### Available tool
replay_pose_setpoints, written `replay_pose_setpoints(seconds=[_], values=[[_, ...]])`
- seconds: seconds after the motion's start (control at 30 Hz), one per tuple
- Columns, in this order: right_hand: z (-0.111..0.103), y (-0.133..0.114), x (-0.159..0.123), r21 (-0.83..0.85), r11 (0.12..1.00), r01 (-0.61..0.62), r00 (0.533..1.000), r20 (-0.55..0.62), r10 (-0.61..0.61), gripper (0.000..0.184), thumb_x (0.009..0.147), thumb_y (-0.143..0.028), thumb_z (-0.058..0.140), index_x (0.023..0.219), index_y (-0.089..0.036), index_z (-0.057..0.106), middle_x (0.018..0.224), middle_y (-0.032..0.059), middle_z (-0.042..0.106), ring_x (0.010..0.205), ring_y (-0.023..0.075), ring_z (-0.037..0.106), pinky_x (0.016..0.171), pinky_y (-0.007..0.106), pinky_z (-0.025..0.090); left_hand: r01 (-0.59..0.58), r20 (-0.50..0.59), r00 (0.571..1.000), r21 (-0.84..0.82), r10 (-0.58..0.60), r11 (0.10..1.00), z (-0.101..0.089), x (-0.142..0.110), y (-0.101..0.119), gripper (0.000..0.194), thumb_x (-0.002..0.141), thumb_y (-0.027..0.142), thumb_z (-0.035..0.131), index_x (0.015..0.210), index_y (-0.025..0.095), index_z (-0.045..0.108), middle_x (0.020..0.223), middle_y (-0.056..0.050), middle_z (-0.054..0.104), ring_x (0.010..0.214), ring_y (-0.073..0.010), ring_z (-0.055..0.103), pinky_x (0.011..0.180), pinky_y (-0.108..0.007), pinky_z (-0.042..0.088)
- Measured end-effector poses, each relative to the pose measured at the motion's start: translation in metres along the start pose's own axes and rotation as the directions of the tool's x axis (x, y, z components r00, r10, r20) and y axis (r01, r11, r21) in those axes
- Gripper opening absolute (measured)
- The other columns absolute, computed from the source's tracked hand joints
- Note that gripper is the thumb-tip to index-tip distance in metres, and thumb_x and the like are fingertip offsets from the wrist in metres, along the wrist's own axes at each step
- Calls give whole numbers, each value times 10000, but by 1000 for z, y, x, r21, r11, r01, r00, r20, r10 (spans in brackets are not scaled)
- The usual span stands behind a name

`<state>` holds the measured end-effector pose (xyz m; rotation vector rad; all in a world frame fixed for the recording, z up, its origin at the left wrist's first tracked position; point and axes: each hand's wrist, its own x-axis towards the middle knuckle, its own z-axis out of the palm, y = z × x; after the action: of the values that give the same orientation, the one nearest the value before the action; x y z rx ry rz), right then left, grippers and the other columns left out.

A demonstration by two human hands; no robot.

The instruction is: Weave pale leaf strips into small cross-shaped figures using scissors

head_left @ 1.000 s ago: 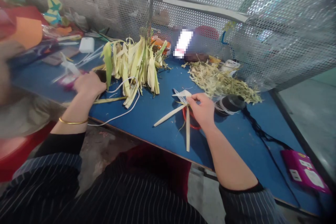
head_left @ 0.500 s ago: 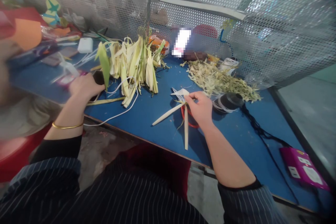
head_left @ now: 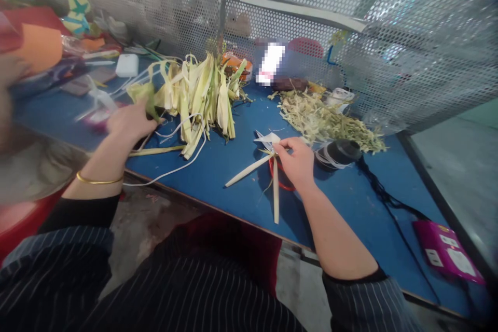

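Observation:
My right hand (head_left: 298,161) is closed, pinching the hub of a corn husk figure (head_left: 251,170) with two pale tapered rolled arms. A white pointed flap (head_left: 267,138) sticks out past the fingertips. Beneath it shows a red loop (head_left: 286,184), perhaps a scissors handle. At the left, my left hand (head_left: 130,123) has its fingers closed on a greenish corn husk (head_left: 143,94), which is bent and smeared by motion. Right beside that hand lies a heap of dried corn husks (head_left: 202,98). The left fingertips are partly hidden.
Shredded husk scraps (head_left: 322,116) lie at the back right, before a perforated metal screen (head_left: 291,15). A black thread cone (head_left: 337,154) stands by my right hand. A purple power strip (head_left: 447,251) sits far right. A white cable (head_left: 171,170) crosses the blue table (head_left: 218,199). Another person's hand (head_left: 13,70) is far left.
The greenish husk by my left hand has tipped from upright to bent over the fingers, and that hand has shifted slightly. My right hand and the husk figure are practically still.

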<state>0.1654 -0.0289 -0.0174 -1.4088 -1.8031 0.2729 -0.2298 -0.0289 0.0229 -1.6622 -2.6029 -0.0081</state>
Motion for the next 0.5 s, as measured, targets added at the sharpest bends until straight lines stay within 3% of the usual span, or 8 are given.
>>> replay_pose_setpoints(seconds=[0.1,0.3,0.4,0.5], values=[[0,0,0,-6,1000,1,1000,4,-1,161,787,-307,589,662,-208,608,754,12,624,712,166,567,693,306,409,-56,-78,995,9,56,998,-9,17,9,575,822,544,411,1233,166,546,1095,-189,659,952,-369,622,700,-450,481],[0,-2,0,-25,1000,9,1000,23,-9,170,789,-304,580,650,-208,599,747,10,615,729,168,566,710,306,407,-71,-351,934,-16,61,997,-35,56,45,598,920,437,225,1121,24,607,1056,-223,651,977,-296,588,785,-455,435],[0,-1,0,-29,1000,9,1000,18,-8,171,795,-311,571,663,-208,603,764,14,621,734,169,571,712,309,410,-188,-348,923,-42,161,981,-39,66,74,544,926,388,236,1173,36,570,1072,-182,653,959,-234,566,788,-415,415],[-1,-1,0,-39,999,5,1000,18,-5,180,801,-328,566,671,-211,609,768,20,626,737,177,573,707,314,413,-364,-288,899,-76,329,928,-29,66,99,491,925,325,258,1273,80,502,1149,-134,636,992,-183,536,841,-380,385]])
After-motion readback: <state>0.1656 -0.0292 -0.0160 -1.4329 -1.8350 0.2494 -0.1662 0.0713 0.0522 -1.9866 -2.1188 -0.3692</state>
